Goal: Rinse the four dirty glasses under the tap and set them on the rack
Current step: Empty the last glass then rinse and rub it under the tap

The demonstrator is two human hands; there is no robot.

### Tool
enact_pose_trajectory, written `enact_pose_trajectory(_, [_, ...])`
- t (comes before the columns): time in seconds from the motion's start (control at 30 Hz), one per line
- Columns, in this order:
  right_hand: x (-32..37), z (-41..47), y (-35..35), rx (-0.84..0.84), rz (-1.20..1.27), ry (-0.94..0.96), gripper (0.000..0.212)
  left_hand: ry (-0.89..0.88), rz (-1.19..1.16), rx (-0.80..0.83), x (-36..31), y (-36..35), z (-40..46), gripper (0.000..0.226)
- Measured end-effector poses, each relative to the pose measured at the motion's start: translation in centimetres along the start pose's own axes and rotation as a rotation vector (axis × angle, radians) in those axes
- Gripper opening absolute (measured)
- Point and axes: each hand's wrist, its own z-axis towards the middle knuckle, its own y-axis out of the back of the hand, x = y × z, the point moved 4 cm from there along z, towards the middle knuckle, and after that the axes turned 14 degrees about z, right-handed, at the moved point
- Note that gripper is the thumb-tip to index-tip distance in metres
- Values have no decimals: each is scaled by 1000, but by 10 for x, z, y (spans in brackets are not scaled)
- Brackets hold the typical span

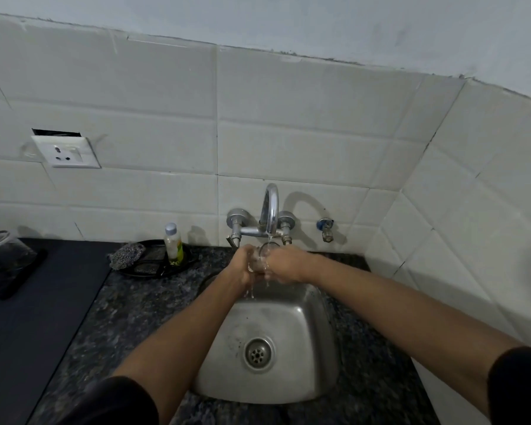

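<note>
The person holds one clear glass (261, 256) under the tap (271, 210), with water running into it and dripping down into the metal sink (304, 342). The left hand (245, 265) wraps around one side of the glass and the right hand (284, 265) wraps around the other side, so both hands grip it tight. A small bottle (173, 242) and a scrubber (126, 256) sit on a black tray (154, 266) to the left of the tap.

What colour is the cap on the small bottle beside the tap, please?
White, or very pale, seen in the head view: the bottle stands on a dark tray.
</note>
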Motion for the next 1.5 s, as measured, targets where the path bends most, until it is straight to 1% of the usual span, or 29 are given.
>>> enact_pose_trajectory(0.07, [2,2,-9,30,182,-54,27,-10,-23,-17,2,1,0,36])
enact_pose_trajectory(0.1, [1,3,-10,33,199,-45,27,-14,-39,-25,3,2,2,38])
enact_pose_trajectory(0.13, [1,4,-10,29,186,-38,26,-12,-53,-18,3,1,1,40])
enact_pose_trajectory(0.23, [-3,-1,-7,16,44,-35,19,61,-25,20,7,-3,1,43])
enact_pose_trajectory(0.3, [-3,-6,-3,0,-61,-9,22,58,5,32,6,-5,-4,37])
enact_pose_trajectory(0.33, [-2,-6,-4,1,-51,-21,22,36,13,35,6,-5,-4,33])
enact_pose_trajectory(0.4, [3,-4,-12,5,13,-29,24,19,62,45,7,-4,-1,32])
enact_pose_trajectory(0.47, [6,-1,-15,23,113,-63,28,21,17,39,9,-4,-2,26])
enact_pose_trajectory(0.5, [5,1,-14,28,118,-54,27,39,-2,40,9,-3,-2,31])
enact_pose_trajectory(0.57, [4,-2,-7,25,109,-33,21,63,6,28,8,0,0,40])
enact_pose_trajectory(0.63, [4,-6,-1,-22,6,19,19,68,30,-1,5,3,0,47])
enact_pose_trajectory(0.67, [4,-7,-3,-40,-48,38,20,64,49,-4,3,2,-2,47])
enact_pose_trajectory(0.7, [1,-6,-8,-36,-45,19,18,59,73,-13,2,3,-1,45])
enact_pose_trajectory(0.77, [2,-2,-15,-27,141,-40,12,58,97,-16,0,2,-2,39])
enact_pose_trajectory(0.83, [2,1,-15,-38,439,-51,11,30,98,-38,0,2,-6,33])
enact_pose_trajectory(0.9, [2,1,-11,-68,722,-77,16,15,63,-53,3,3,-2,37])
enact_pose_trajectory(0.97, [2,-3,-13,-133,1011,-140,5,11,-11,-49,5,4,1,43])
enact_pose_trajectory(1.03, [-1,-9,-19,-283,1227,-213,27,-16,-77,-5,5,3,2,43])
enact_pose_trajectory(1.07, [-1,-13,-21,-366,1280,-240,32,-24,-87,-22,5,4,2,42])
enact_pose_trajectory(1.13, [-3,-18,-28,-518,1342,-274,32,-36,-125,-34,7,5,3,41])
enact_pose_trajectory(1.2, [-3,-21,-35,-647,1425,-304,27,-51,-105,-119,16,17,22,42])
enact_pose_trajectory(1.23, [-2,-24,-37,-721,1454,-328,24,-55,-94,-154,24,28,42,49])
enact_pose_trajectory(1.27, [-4,-26,-40,-806,1454,-351,22,-55,-55,-188,29,34,48,59])
enact_pose_trajectory(1.3, [-7,-29,-42,-883,1404,-363,24,-47,-74,-208,37,43,65,64])
enact_pose_trajectory(1.33, [-8,-31,-43,-941,1298,-359,30,-52,-108,-257,41,52,76,62])
enact_pose_trajectory(1.37, [-10,-32,-44,-963,1166,-346,37,-55,-113,-296,39,50,65,58])
enact_pose_trajectory(1.4, [-11,-32,-44,-954,1034,-326,45,-71,-102,-318,35,45,49,57])
enact_pose_trajectory(1.43, [-13,-30,-45,-902,936,-305,51,-111,-93,-326,27,36,22,56])
enact_pose_trajectory(1.5, [-14,-26,-47,-704,859,-294,58,-171,-68,-365,23,32,6,47])
